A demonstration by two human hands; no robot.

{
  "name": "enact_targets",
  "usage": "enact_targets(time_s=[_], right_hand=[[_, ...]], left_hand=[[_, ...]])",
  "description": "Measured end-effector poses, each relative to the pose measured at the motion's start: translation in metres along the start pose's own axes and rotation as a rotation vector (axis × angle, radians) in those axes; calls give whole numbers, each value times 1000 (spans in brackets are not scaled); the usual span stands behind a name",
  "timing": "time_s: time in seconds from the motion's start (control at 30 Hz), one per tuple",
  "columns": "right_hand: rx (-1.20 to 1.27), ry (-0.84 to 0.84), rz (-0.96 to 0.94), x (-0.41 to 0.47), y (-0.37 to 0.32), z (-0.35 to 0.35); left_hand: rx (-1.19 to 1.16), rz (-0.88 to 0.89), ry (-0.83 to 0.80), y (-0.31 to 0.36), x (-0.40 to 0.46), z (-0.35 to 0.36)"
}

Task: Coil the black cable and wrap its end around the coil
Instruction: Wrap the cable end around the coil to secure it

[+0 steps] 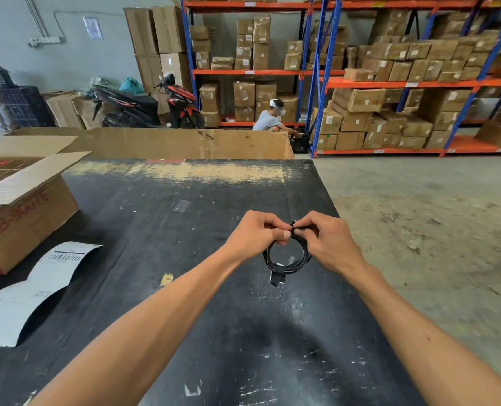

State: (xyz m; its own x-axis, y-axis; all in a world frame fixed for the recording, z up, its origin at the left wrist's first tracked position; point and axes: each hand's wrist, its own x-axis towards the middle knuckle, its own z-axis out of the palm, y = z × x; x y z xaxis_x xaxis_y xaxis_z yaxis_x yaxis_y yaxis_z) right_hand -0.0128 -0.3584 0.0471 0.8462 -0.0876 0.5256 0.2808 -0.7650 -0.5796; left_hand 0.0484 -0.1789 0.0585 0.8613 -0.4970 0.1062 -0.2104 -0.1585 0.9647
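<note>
The black cable [287, 263] is wound into a small round coil that hangs above the black table [184, 259]. My left hand [255, 232] pinches the top of the coil from the left. My right hand [322, 238] grips the top from the right, its fingertips on a short cable end that sticks up between the two hands. A black connector with a white tag dangles from the bottom of the coil. The part of the coil under my fingers is hidden.
An open cardboard box [23, 209] stands at the table's left edge, with a curled white label sheet [32, 291] in front of it. A low cardboard wall [184, 143] runs behind the table. A person [272, 118] crouches by shelving full of boxes [389, 83]. Concrete floor lies to the right.
</note>
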Motion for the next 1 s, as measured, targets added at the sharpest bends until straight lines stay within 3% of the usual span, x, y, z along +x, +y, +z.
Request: enact_targets(time_s=[0.17, 0.27, 0.33, 0.5, 0.7, 0.87, 1.0], right_hand=[[-39, 126, -18, 9, -8, -10], [-38, 138, 17, 10, -11, -13], [-19, 72, 110, 12, -12, -13], [61, -296, 373, 25, -8, -25], [345, -211, 551, 31, -7, -26], [181, -153, 516, 32, -1, -15], [360, -158, 547, 35, 3, -9]], left_hand=[[-421, 17, -22, 1, -3, 3], [-481, -5, -38, -5, -3, 4], [-428, 3, 10, -6, -1, 2], [-141, 56, 20, -10, -3, -2], [23, 74, -100, -16, -4, -6], [-338, -76, -49, -17, -4, -7], [-527, -186, -7, -17, 1, -14]])
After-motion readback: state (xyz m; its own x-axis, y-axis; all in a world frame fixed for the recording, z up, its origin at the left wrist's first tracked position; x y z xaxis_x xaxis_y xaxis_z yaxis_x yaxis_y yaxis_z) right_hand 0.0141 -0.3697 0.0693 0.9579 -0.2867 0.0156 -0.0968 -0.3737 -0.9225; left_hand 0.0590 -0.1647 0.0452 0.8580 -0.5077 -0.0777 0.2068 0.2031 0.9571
